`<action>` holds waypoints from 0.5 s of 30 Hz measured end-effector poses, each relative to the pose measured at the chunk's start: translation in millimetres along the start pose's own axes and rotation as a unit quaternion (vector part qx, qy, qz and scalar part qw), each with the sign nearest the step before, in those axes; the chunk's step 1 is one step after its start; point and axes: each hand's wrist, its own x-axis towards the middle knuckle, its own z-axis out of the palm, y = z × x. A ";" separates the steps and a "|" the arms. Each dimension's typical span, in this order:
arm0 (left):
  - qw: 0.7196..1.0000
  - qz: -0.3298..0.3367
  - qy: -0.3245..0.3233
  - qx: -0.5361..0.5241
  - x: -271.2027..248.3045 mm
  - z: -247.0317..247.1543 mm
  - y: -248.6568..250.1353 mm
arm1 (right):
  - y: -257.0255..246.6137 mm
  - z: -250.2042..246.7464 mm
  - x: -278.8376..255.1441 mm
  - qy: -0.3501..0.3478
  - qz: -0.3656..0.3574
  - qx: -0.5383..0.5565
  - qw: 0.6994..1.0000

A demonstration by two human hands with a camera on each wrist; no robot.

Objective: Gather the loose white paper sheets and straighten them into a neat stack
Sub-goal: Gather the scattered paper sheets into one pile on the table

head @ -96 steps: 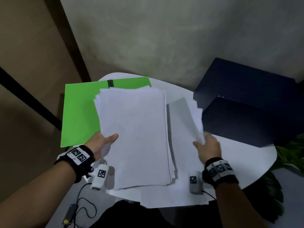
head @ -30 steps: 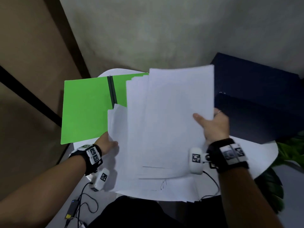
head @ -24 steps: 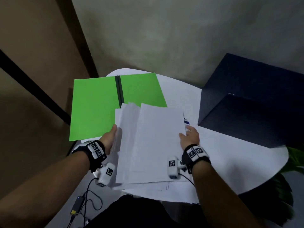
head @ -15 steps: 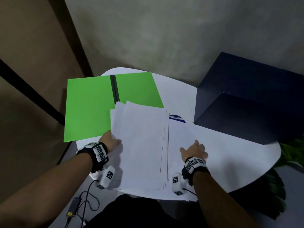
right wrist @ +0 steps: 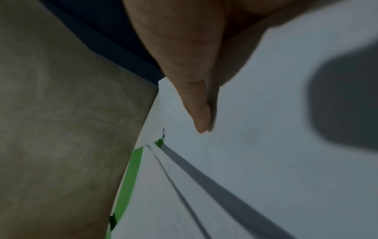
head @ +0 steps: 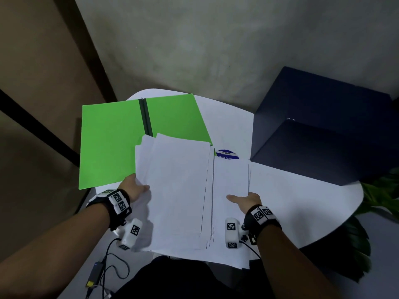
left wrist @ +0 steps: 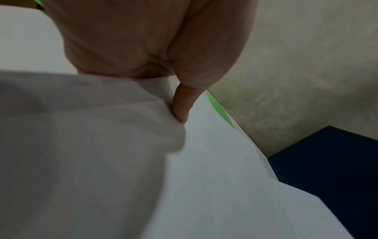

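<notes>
Your table (head: 291, 203) carries a dark box (head: 319, 130) at right and a green folder (head: 108, 143) at left. The sheets (head: 179, 190) lie between, overlapping the folder. Your left hand (head: 133, 188) pinches their left edge; your right hand (head: 246, 200) grips the lower sheets' right edge.

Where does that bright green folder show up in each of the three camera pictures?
Head: green folder lies open at upper left, behind the white paper sheets.
Left wrist: a thin green sliver beyond the thumb.
Right wrist: a green strip at lower centre.
Shared landmark: the dark blue box.
</notes>
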 end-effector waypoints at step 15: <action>1.000 -0.011 0.001 -0.008 0.8 1.9 0.8 | -19.8 25.8 -24.6 0.024 0.021 -0.057 0.998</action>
